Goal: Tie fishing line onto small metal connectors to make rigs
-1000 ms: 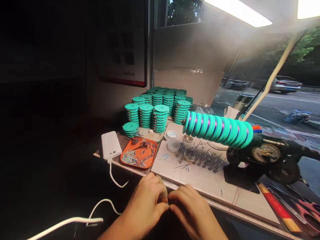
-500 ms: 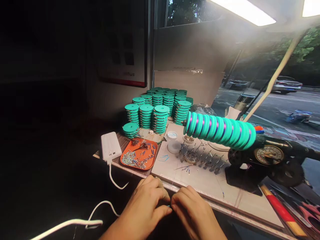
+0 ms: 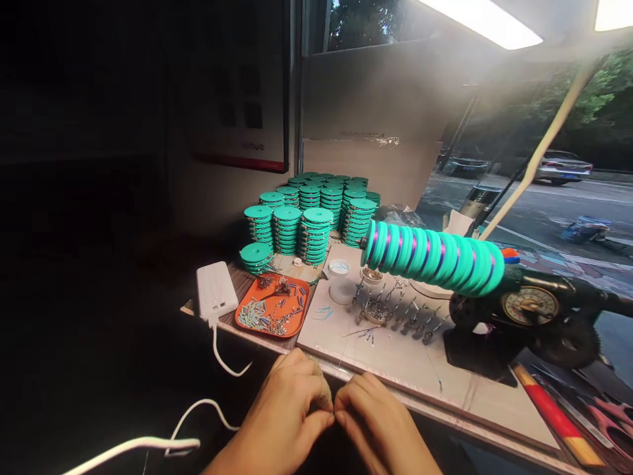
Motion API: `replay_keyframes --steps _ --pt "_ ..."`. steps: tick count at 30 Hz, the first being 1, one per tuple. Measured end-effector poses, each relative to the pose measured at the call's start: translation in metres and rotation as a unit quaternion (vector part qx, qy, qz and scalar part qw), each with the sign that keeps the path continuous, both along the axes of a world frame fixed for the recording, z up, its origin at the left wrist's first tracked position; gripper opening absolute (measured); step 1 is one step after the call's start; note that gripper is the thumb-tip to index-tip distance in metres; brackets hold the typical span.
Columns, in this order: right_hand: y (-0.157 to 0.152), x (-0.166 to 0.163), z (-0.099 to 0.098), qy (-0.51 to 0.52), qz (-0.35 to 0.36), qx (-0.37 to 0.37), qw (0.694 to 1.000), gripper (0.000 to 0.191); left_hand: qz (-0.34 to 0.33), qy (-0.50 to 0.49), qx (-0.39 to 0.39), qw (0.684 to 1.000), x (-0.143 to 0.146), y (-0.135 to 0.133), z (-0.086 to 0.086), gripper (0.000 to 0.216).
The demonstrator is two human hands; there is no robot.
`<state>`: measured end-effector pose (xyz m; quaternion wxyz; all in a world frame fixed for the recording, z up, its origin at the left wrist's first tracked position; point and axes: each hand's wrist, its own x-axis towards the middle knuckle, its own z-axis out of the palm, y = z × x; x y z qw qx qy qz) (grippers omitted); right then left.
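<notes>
Teal spools (image 3: 435,257) threaded on a rod sit well beyond the left hand (image 3: 287,412) and right hand (image 3: 378,419), which pinch something too small to identify off the worktop (image 3: 395,359) edge, where any slip could drop it into darkness.

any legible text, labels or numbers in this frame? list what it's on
None legible.
Wall poster: dark, print line too blurred to read.
Round dial on the black machine: markings too small.
Cardboard sheet: faint mark at its top edge, unreadable.
Power bank: no print visible.
</notes>
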<state>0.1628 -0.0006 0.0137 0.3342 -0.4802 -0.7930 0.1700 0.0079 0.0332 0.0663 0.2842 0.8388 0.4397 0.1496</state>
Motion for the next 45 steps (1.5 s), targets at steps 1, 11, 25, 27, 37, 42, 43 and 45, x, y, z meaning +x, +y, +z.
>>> replay_keyframes --steps 1,11,25,27,37,42,43,45 --pt "0.0 0.0 0.002 0.0 0.008 -0.009 1.0 0.014 0.0 -0.002 -0.002 1.0 0.0 0.0 0.0 0.015" --pt "-0.001 0.003 0.007 -0.013 0.039 -0.053 0.998 0.013 -0.002 -0.015 -0.007 1.0 0.001 0.001 -0.003 0.022" --pt "-0.004 0.003 0.0 0.2 -0.03 -0.132 0.97 0.015 0.111 -0.25 -0.132 0.953 -0.003 -0.002 -0.012 0.017" --pt "-0.007 -0.001 -0.003 0.289 -0.069 -0.153 0.942 0.018 0.147 -0.388 -0.191 0.889 -0.002 -0.007 -0.024 0.012" --pt "-0.012 -0.024 -0.02 0.399 -0.093 -0.141 0.901 0.026 0.218 -0.59 -0.187 0.754 0.023 -0.024 -0.041 0.013" --pt "-0.015 -0.011 -0.012 0.332 -0.123 -0.076 0.932 0.023 0.242 -0.538 -0.158 0.792 0.01 -0.021 -0.04 0.008" --pt "-0.015 -0.008 -0.009 0.312 -0.129 -0.063 0.939 0.022 0.251 -0.515 -0.136 0.808 0.007 -0.021 -0.04 0.007" --pt "-0.016 -0.004 -0.002 0.269 -0.127 -0.04 0.954 0.021 0.256 -0.463 -0.084 0.845 0.004 -0.02 -0.039 0.005"
